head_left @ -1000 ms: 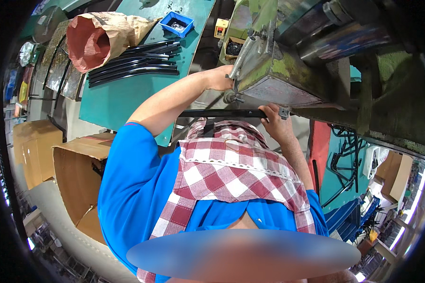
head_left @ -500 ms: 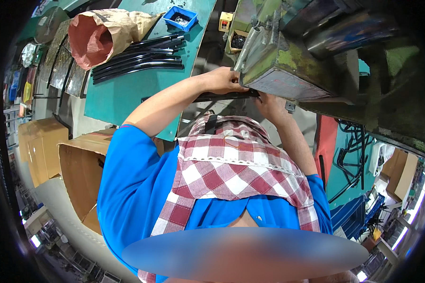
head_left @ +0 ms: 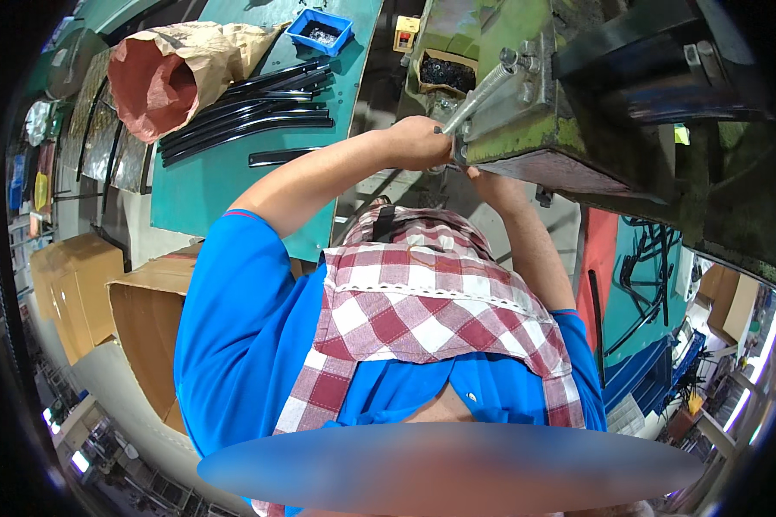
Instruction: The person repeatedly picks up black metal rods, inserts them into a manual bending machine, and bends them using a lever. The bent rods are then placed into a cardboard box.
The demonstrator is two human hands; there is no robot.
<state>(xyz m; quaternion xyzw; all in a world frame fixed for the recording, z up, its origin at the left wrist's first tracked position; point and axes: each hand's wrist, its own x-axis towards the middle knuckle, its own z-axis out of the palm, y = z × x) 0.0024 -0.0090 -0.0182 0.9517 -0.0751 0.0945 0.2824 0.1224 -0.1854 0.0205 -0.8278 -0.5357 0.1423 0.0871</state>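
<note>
My left hand [head_left: 424, 143] is closed with curled fingers at the near left corner of a green machine's block [head_left: 547, 169]. A black tube [head_left: 280, 158] sticks out to the left behind my left forearm and lines up with that hand; its middle is hidden by the arm. My right hand [head_left: 497, 189] is just under the block's front edge, close to the left one. Its fingertips are hidden by the block, so its grip cannot be made out. A metal rod [head_left: 483, 90] slants up from the block beside my left hand.
Several black tubes [head_left: 250, 121] lie on the green table [head_left: 181, 194] beside an open paper sack [head_left: 159, 86] and a blue bin [head_left: 321, 33]. A box of small black parts [head_left: 447, 72] sits behind the machine. Cardboard boxes [head_left: 151, 345] stand at left; more black tubes [head_left: 647, 267] lie at right.
The tube's left end has shifted up and slightly left, and its middle is now behind my forearm. My left hand has moved slightly up. The metal rod now reaches further right.
</note>
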